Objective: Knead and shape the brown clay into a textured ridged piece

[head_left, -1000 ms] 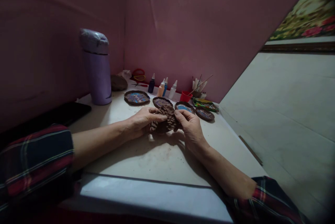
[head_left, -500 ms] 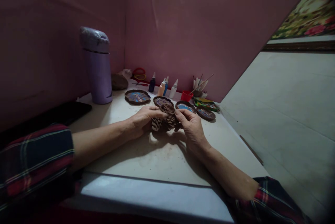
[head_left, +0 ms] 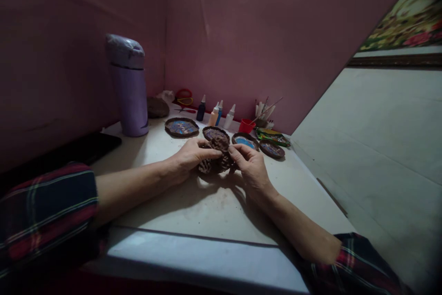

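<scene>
Between my two hands, just above the white tabletop, is a dark brown clay piece with ridged, scale-like lobes and a rounded, lumpy top. My left hand grips it from the left, thumb lying across its front and the other fingers mostly hidden behind it. On the right side, the thumb and forefinger of my right hand pinch its edge. Whether a small bit of clay sits between those right fingertips cannot be seen.
Behind the hands stand brown-rimmed dishes with blue decoration, several paint bottles and a red cup. A purple tumbler, a brown clay lump, scissors and a dark flat object are leftward. Pink panels enclose the back.
The clay piece has tilted slightly in my hands, its top now lower and turned differently. My right fingertips have shifted a little to the left along its edge.
</scene>
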{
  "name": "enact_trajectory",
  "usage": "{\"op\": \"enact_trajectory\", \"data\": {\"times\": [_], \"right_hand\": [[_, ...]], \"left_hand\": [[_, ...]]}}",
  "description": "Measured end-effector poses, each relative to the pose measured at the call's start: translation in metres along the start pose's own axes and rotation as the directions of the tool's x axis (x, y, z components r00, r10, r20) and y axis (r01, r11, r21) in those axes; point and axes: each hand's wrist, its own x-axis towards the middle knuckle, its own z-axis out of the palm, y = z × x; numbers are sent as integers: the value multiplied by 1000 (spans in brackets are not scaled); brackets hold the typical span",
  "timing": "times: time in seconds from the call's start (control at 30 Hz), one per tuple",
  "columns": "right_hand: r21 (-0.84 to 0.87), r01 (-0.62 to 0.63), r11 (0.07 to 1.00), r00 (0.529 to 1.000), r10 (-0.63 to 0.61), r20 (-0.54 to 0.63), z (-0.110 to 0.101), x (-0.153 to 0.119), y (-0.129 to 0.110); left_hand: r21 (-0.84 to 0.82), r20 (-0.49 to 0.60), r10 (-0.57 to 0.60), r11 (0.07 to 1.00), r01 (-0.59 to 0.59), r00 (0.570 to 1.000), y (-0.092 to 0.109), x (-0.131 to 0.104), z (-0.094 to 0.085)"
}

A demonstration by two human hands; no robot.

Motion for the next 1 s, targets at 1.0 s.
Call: {"op": "enact_trajectory", "data": {"times": [1.0], "right_hand": [[-8, -131, 991, 991, 131, -32, -4, 5, 5]], "left_hand": [[-269, 29, -120, 955, 124, 992, 8, -4, 6]]}}
